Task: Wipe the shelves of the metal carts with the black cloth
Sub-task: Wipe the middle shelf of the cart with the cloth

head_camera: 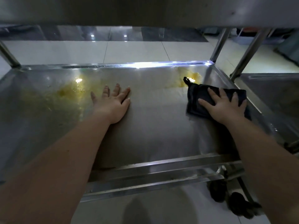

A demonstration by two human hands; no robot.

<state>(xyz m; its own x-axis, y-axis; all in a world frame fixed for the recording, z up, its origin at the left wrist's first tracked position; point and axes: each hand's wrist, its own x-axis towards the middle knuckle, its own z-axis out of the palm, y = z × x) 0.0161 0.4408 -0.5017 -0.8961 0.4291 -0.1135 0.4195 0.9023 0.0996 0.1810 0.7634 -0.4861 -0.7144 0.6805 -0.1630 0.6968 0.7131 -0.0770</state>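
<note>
Fingers (213, 94) of the right hand (226, 107) lie spread on the cloth (195, 101); yellow stain (181, 83) just beyond its far edge.

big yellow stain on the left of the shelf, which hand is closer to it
Left. The left hand lies flat on the shelf just right of the stain; the right hand presses the black cloth at the shelf's far right side.
</note>
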